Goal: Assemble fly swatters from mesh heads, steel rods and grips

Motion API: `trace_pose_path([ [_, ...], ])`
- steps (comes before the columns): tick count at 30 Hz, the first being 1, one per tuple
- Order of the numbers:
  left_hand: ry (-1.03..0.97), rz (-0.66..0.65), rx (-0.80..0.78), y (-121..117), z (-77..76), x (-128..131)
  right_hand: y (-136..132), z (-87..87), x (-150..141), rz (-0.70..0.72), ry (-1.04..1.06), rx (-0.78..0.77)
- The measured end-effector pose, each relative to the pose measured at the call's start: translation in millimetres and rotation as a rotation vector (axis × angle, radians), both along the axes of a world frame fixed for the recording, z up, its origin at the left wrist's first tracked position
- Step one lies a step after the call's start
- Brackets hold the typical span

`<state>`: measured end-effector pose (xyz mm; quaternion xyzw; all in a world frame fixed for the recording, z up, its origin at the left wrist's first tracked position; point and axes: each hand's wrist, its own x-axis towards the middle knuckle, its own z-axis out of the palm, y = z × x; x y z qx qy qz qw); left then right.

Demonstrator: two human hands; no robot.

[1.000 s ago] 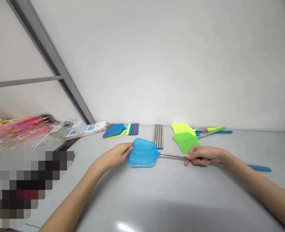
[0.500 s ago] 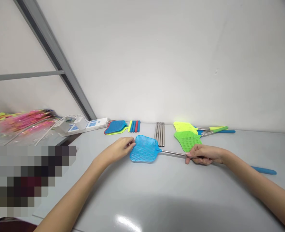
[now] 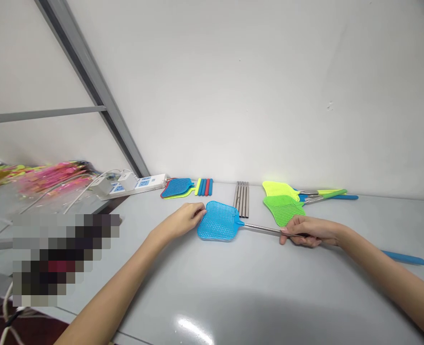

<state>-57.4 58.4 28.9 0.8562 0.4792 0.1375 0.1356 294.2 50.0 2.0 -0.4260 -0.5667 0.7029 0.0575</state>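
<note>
A blue fly swatter (image 3: pixel 219 221) lies across the middle of the grey table, its mesh head to the left and a thin metal rod running right. My left hand (image 3: pixel 189 218) is closed at the left edge of the head, thumb and fingers pinching it. Around the rod are the curled fingers of my right hand (image 3: pixel 303 231). A blue grip (image 3: pixel 406 258) shows beyond my right forearm, which hides the stretch between. Just behind the right hand lies a green fly swatter (image 3: pixel 284 209), partly over a yellow fly swatter (image 3: pixel 280 190).
Several metal rods (image 3: pixel 242 199) lie side by side behind the blue mesh. Farther left are coloured handle grips (image 3: pixel 204 187) and stacked swatter heads (image 3: pixel 177 188). A white power strip (image 3: pixel 149 183) with plugs, cables and bagged pink items (image 3: pixel 53 178) occupies the left side. A wall stands behind.
The view has turned slightly left, so everything sits a little farther right in the picture. Both hands keep the same hold on the blue fly swatter.
</note>
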Motion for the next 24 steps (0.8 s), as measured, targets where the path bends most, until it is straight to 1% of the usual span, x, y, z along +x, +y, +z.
trace_pose_path([
  [14, 0.006, -0.018, 0.008, 0.4, -0.9, 1.8, 0.4, -1.4, 0.9, 0.010, 0.022, 0.003],
  [24, -0.018, 0.018, -0.005, 2.5, -2.7, -0.6, -1.1, 0.7, 0.6, 0.007, 0.021, 0.017],
])
